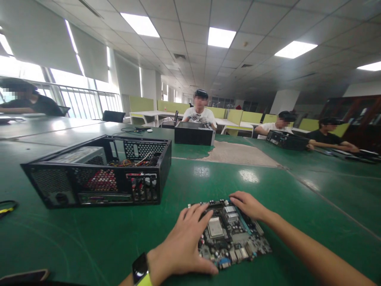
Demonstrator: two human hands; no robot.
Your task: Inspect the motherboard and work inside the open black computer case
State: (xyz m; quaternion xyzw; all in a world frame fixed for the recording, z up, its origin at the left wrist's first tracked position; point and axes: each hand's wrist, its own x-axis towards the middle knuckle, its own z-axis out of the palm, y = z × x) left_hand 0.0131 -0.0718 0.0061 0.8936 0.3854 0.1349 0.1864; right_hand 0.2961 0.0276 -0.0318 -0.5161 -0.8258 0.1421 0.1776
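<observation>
A computer motherboard (235,238) lies flat on the green table (285,186) right in front of me. My left hand (184,242) rests on its left side, fingers spread and stretched toward the square processor socket. My right hand (248,204) lies on the board's far right corner, fingers extended over the edge. Neither hand holds anything. An open black computer case (98,172) stands to the left, with coloured wires and a power supply inside.
Across the table sit other people, each with a black case (195,134) or parts (285,140) before them. A phone (25,275) lies at the near left edge, a black-and-yellow cable (7,207) at the far left. A worn brown patch (238,153) marks the tabletop.
</observation>
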